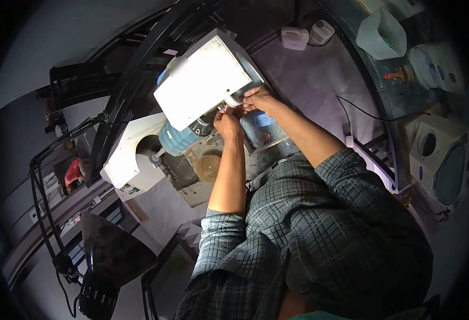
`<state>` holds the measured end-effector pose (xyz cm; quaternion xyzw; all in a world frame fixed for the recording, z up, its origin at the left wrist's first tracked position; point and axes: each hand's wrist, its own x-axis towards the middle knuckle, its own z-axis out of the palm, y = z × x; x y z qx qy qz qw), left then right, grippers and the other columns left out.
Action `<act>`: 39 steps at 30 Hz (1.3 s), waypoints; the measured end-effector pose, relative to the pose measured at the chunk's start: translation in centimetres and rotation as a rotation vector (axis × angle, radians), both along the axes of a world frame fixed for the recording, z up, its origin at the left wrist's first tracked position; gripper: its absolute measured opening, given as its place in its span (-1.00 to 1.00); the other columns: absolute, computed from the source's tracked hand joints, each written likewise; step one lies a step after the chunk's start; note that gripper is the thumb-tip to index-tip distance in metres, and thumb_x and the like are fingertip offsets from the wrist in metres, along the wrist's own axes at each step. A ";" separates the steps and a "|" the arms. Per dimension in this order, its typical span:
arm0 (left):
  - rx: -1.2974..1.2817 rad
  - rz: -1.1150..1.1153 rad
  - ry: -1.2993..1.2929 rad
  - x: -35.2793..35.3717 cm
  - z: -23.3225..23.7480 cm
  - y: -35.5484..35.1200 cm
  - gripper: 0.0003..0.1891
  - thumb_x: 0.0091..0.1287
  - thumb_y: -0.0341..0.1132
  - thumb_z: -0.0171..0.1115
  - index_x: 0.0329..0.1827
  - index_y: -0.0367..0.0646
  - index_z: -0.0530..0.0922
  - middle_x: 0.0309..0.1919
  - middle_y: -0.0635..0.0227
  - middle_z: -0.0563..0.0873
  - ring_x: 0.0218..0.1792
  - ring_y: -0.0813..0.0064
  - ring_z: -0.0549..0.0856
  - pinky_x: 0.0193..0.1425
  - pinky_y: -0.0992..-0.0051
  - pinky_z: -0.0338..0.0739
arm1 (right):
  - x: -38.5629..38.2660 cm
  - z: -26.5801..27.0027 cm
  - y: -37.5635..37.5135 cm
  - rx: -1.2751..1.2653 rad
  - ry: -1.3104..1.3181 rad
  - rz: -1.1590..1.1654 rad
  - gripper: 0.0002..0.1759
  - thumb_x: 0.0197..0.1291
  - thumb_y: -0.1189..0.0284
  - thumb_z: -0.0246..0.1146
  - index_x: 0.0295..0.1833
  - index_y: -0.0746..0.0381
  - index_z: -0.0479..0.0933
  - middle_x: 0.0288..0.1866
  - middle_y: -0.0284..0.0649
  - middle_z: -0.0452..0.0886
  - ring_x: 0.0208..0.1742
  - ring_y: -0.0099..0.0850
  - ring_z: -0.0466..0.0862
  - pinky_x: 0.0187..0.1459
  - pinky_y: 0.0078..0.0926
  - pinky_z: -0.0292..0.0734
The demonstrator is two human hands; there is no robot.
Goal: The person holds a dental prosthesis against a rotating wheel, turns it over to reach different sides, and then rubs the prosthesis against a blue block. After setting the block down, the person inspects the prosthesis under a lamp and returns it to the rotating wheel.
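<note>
The left hand (228,122) has its fingers drawn in close together, just below the near edge of the white box (205,80); whether it grips anything is too small to tell. The right hand (258,100) is also nearly closed, fingertips bunched beside the box's near right corner. It may have hold of something slender, but the fingers hide it. A pale fitting (233,100) sits under that same corner, between the two hands and very near the fingertips of both; I cannot tell whether they touch it.

Farther out, a ribbed blue cylinder (176,138) lies below the box's left part, and left of that is a white machine (138,154) with a round opening. A round brownish disc (208,166) lies on the grimy surface (192,198), nearer the wearer than the box. A blue display (264,119) is right of the box's near corner, under the right forearm. A black lamp (114,250) stands well apart from the box, toward the lower left.
</note>
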<state>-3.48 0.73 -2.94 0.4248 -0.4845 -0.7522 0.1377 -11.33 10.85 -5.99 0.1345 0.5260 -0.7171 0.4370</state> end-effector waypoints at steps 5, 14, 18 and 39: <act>0.030 0.034 0.087 0.1 -1.2 0.4 -0.83 0.22 -0.57 -0.02 -0.20 -0.48 0.48 -0.39 0.04 0.65 -0.48 0.24 0.67 -0.42 0.38 0.60 | -0.6 0.3 0.2 -0.040 0.031 0.055 -0.85 0.18 0.64 0.16 -0.13 0.45 0.50 -0.35 -0.11 0.62 -0.44 -0.37 0.67 -0.38 -0.42 0.69; 0.061 0.051 0.108 0.2 0.1 0.7 -0.88 0.26 -0.54 -0.08 -0.32 -0.44 0.43 -0.48 0.07 0.61 -0.51 0.25 0.67 -0.43 0.36 0.64 | -0.7 0.0 0.4 -0.064 0.024 0.092 -0.86 0.17 0.66 0.16 -0.15 0.47 0.51 -0.34 -0.13 0.60 -0.46 -0.38 0.64 -0.40 -0.39 0.69; 0.036 0.018 0.069 0.1 0.8 0.5 -0.86 0.26 -0.53 -0.10 -0.35 -0.46 0.42 -0.53 0.08 0.59 -0.52 0.25 0.67 -0.42 0.34 0.65 | -0.6 -0.1 0.2 -0.097 0.007 0.097 -0.87 0.15 0.68 0.16 -0.17 0.48 0.50 -0.36 -0.12 0.59 -0.46 -0.37 0.63 -0.43 -0.39 0.69; 0.021 0.044 0.021 -0.3 1.9 0.7 -0.87 0.29 -0.52 -0.16 -0.33 -0.42 0.36 -0.49 0.03 0.58 -0.49 0.14 0.68 -0.43 0.28 0.65 | -0.7 -1.6 -0.2 -0.082 -0.021 0.102 -0.85 0.15 0.65 0.18 -0.15 0.44 0.44 -0.40 -0.14 0.58 -0.47 -0.39 0.63 -0.42 -0.41 0.68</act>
